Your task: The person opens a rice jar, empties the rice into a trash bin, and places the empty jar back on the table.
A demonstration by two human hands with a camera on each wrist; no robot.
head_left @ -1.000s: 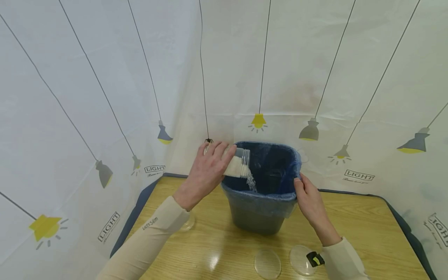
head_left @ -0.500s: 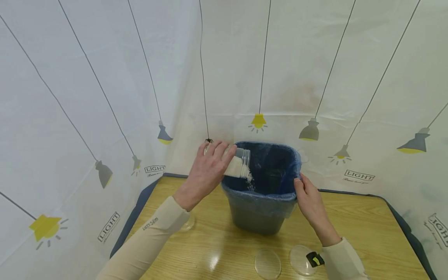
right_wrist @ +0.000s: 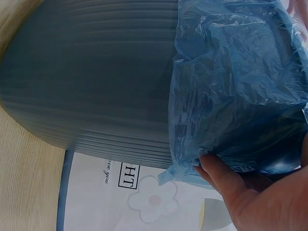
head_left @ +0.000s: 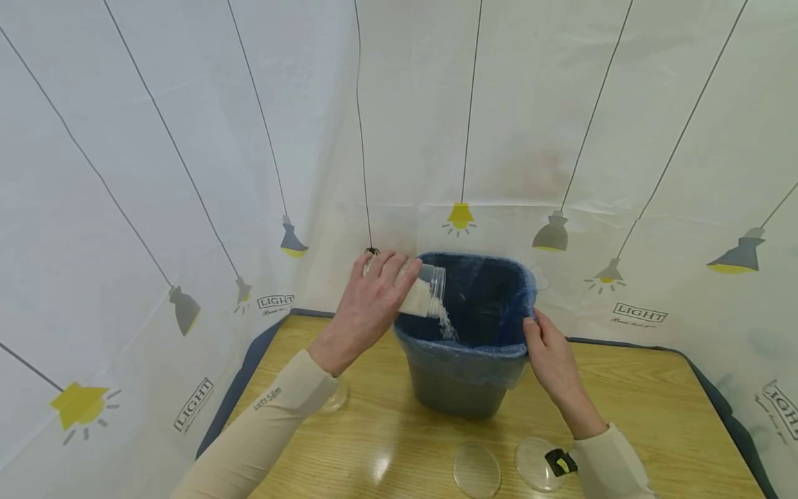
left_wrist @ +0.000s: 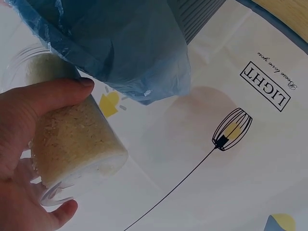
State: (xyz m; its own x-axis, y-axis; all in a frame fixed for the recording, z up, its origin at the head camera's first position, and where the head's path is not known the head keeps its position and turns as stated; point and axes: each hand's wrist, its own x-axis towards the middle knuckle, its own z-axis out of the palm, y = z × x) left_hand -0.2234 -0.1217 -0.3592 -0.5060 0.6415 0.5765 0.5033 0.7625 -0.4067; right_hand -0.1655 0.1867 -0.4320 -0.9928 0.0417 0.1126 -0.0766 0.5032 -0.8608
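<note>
My left hand (head_left: 373, 298) grips a clear plastic jar (left_wrist: 79, 137), tilted with its threaded mouth over the left rim of a trash bin (head_left: 458, 388). White grains (head_left: 446, 326) stream from the mouth into the bin; in the left wrist view the jar holds pale, grainy contents. A blue plastic bag (right_wrist: 231, 77) lines the grey ribbed bin and is folded over its rim. With the thumb on top, my right hand (head_left: 555, 357) holds the bin's right rim through the bag. The bottom inside the bin is too dark to make out.
On the wooden table (head_left: 374, 443) lie two clear round lids (head_left: 476, 471) near the front, one partly beside the right sleeve. Another clear round piece (head_left: 335, 396) sits by the left wrist. A white sheet (head_left: 411, 125) printed with lamps stands behind.
Grains keep falling from the jar, the stream thinning half a second ago and thicker again now. Both hands and the bin stay in place.
</note>
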